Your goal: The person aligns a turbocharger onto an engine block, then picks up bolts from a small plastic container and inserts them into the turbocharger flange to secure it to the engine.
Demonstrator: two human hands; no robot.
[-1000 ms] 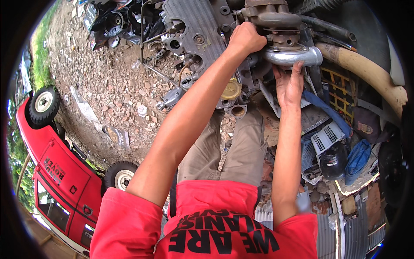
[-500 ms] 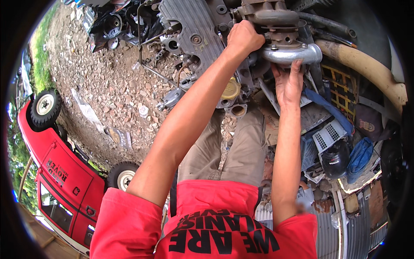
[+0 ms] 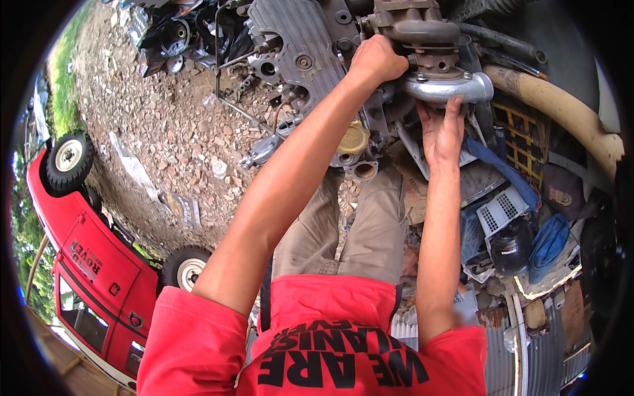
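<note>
A turbocharger (image 3: 441,90) with a silver compressor housing and a rusty brown upper body sits at the right side of an engine (image 3: 300,39). My left hand (image 3: 378,61) is closed in a fist against the turbocharger's left side, between it and the ribbed grey engine cover. Whatever its fingers grip is hidden. From below, my right hand (image 3: 442,135) holds the silver housing, thumb up on its front and the other fingers partly out of sight beneath it. A yellow oil cap (image 3: 354,137) shows on the engine beside my left forearm.
Stony ground (image 3: 172,125) lies to the left, with a red vehicle (image 3: 99,264) beyond. A thick tan pipe (image 3: 561,105) curves along the right. Under it are a white basket (image 3: 503,210), a black container (image 3: 510,249) and blue cloth (image 3: 548,245). Black plastic with metal parts (image 3: 175,39) lies at far left.
Both hands keep their places on the turbocharger. The view has shifted very slightly, and the engine and turbocharger appear a little lower in it.
</note>
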